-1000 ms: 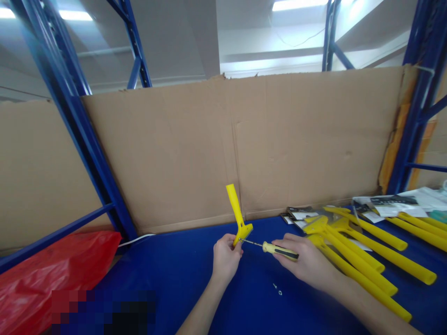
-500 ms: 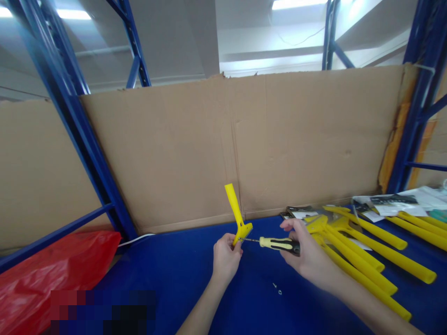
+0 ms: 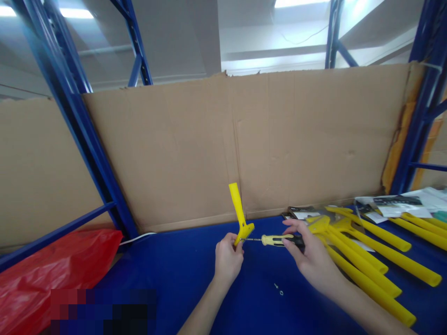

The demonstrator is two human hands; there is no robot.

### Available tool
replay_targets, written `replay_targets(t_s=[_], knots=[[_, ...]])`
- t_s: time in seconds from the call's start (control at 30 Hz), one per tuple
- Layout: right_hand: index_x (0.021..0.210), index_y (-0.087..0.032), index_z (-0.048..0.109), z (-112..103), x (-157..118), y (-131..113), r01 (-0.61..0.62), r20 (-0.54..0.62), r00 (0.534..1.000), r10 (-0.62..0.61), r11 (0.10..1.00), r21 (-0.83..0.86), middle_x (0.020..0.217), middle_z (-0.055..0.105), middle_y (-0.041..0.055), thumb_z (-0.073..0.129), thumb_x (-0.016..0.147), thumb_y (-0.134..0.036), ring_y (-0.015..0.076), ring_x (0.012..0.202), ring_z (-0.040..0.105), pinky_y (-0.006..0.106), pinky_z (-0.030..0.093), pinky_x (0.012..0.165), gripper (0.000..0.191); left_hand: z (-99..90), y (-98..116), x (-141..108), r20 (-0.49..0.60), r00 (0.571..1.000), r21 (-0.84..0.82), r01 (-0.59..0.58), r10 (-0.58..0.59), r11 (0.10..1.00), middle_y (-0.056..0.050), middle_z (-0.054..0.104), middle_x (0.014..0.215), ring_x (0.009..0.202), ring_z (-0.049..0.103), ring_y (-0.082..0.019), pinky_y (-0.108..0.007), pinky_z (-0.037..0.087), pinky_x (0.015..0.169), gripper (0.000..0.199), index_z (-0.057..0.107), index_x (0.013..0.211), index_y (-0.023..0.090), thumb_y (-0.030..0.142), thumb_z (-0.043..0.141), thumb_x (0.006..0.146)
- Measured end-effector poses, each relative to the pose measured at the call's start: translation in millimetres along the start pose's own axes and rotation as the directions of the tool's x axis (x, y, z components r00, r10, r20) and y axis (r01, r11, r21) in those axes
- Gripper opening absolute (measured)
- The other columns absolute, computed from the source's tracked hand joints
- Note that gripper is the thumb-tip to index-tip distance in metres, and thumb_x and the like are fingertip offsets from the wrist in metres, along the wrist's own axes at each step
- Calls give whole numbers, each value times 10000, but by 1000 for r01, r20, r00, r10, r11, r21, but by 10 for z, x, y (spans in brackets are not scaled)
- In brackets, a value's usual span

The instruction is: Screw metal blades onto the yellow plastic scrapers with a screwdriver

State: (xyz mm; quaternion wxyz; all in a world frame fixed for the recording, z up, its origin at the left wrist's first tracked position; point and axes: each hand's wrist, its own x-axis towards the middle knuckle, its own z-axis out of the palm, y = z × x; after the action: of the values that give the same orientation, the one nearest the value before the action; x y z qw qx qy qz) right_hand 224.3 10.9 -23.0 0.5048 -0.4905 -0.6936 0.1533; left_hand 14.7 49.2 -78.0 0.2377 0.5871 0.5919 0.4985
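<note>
My left hand (image 3: 228,258) is closed around the lower end of a yellow scraper-like tool (image 3: 237,204), whose handle points up and slightly left. My right hand (image 3: 307,251) holds a screwdriver (image 3: 274,240) with a cream and black handle, the thumb lying against it. The screwdriver lies level, and its tip meets the tool's head just beside my left fingers. What the tip sits in is too small to make out. A small screw (image 3: 275,285) and a nut-like ring (image 3: 281,293) lie on the blue table below the screwdriver.
Several yellow tools (image 3: 370,260) are piled on the right, beside my right forearm. Printed packets (image 3: 398,204) lie behind them. A red plastic bag (image 3: 63,265) is at the left. A cardboard sheet (image 3: 181,153) and blue rack posts (image 3: 87,139) bound the table.
My right fingers have shifted on the screwdriver handle, the thumb coming up onto it. The tip stays at the yellow tool's head. The whole view has moved slightly.
</note>
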Motion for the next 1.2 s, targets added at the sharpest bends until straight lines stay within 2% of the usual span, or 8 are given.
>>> replay_targets(t_s=[0.1,0.2,0.4,0.57,0.77,0.97,1.1,1.2], knots=[[1036,-201,518,23,-32,-66,-107,2,994,107,994,-31,658,586,14,375,880,-398,191,564,596,320,476,558,289,-22,16,-2,-17,1000,50,-14,15,999,-6,657,606,529,634,-154,-206,409,481,62,553,711,198,162,576,756],[1256,-243,346,35,-53,-41,-265,104,961,256,960,92,874,601,20,459,820,-411,149,476,552,269,410,373,481,-38,28,1,-33,999,93,27,-24,995,-2,652,613,521,627,-143,-202,401,484,75,541,725,196,147,532,782],[1038,-211,466,16,-45,25,-199,60,979,196,979,48,684,551,-4,411,840,-429,172,558,565,310,491,525,299,-35,23,3,9,999,142,-40,39,989,-3,649,623,534,624,-141,-200,382,485,92,537,718,196,138,518,787],[1264,-278,326,14,-40,1,-317,137,946,293,927,203,1017,561,42,509,767,-435,123,475,532,236,371,307,552,-53,44,-16,-16,999,171,-31,34,985,1,636,614,519,607,-137,-201,358,479,87,535,729,197,147,510,795],[901,-204,551,31,1,119,-232,5,973,232,972,38,585,541,-14,405,845,-449,165,484,549,296,468,489,291,-51,81,-39,45,995,234,-101,93,967,18,590,568,496,578,-139,-205,327,474,90,534,766,202,132,488,798],[1169,-237,455,15,-18,97,-212,99,975,197,962,172,982,613,48,508,734,-346,145,544,588,253,431,395,451,-48,50,-26,9,997,175,-71,71,982,17,603,608,508,583,-129,-197,325,470,96,490,738,209,135,485,799],[828,-202,578,-19,-14,47,-149,57,987,149,989,-6,634,591,16,410,809,-382,172,550,573,276,441,493,247,-54,81,-41,42,994,217,-109,102,970,28,586,580,509,583,-131,-196,336,484,109,511,770,212,110,481,792],[941,-187,584,2,-46,43,-241,133,961,242,970,-28,593,560,-1,362,847,-448,155,449,520,261,375,399,356,-65,93,-37,3,996,221,-92,93,971,30,598,590,521,594,-130,-195,351,499,106,522,759,214,110,511,776]])
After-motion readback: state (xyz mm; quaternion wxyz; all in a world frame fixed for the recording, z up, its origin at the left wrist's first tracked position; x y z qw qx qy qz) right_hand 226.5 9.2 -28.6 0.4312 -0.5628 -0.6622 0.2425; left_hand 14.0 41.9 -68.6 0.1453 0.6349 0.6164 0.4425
